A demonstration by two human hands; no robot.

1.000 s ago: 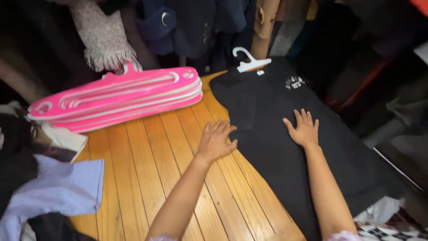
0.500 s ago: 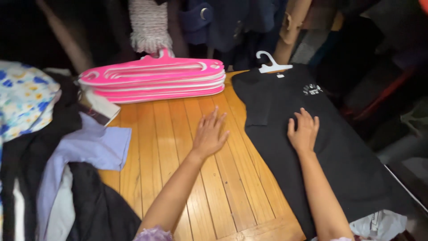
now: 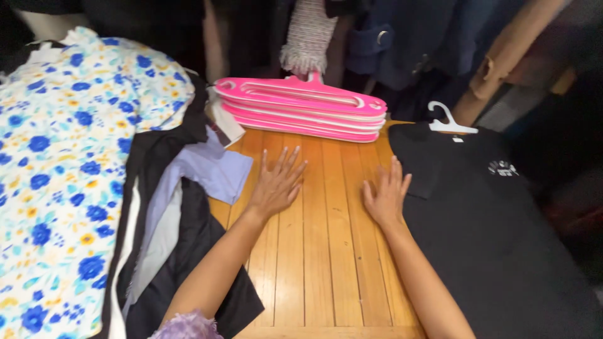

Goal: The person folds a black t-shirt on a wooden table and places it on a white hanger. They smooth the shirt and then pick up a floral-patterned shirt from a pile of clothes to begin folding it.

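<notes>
My left hand lies flat and open on the wooden tabletop, fingers spread, close to a lilac shirt. My right hand rests open on the wood too, its fingers touching the left edge of a black shirt that lies spread on the right. That shirt is on a white hanger whose hook sticks out at the collar. A stack of pink hangers lies across the far end of the table.
A pile of clothes covers the left side: a white fabric with blue flowers, black garments and the lilac shirt. Dark garments and a knitted piece hang behind the table. A wooden post stands at the back right.
The view has swung left, bringing the floral pile into sight. Both hands slid left across the table: my right hand left the black shirt's middle for its edge, my left hand neared the lilac shirt.
</notes>
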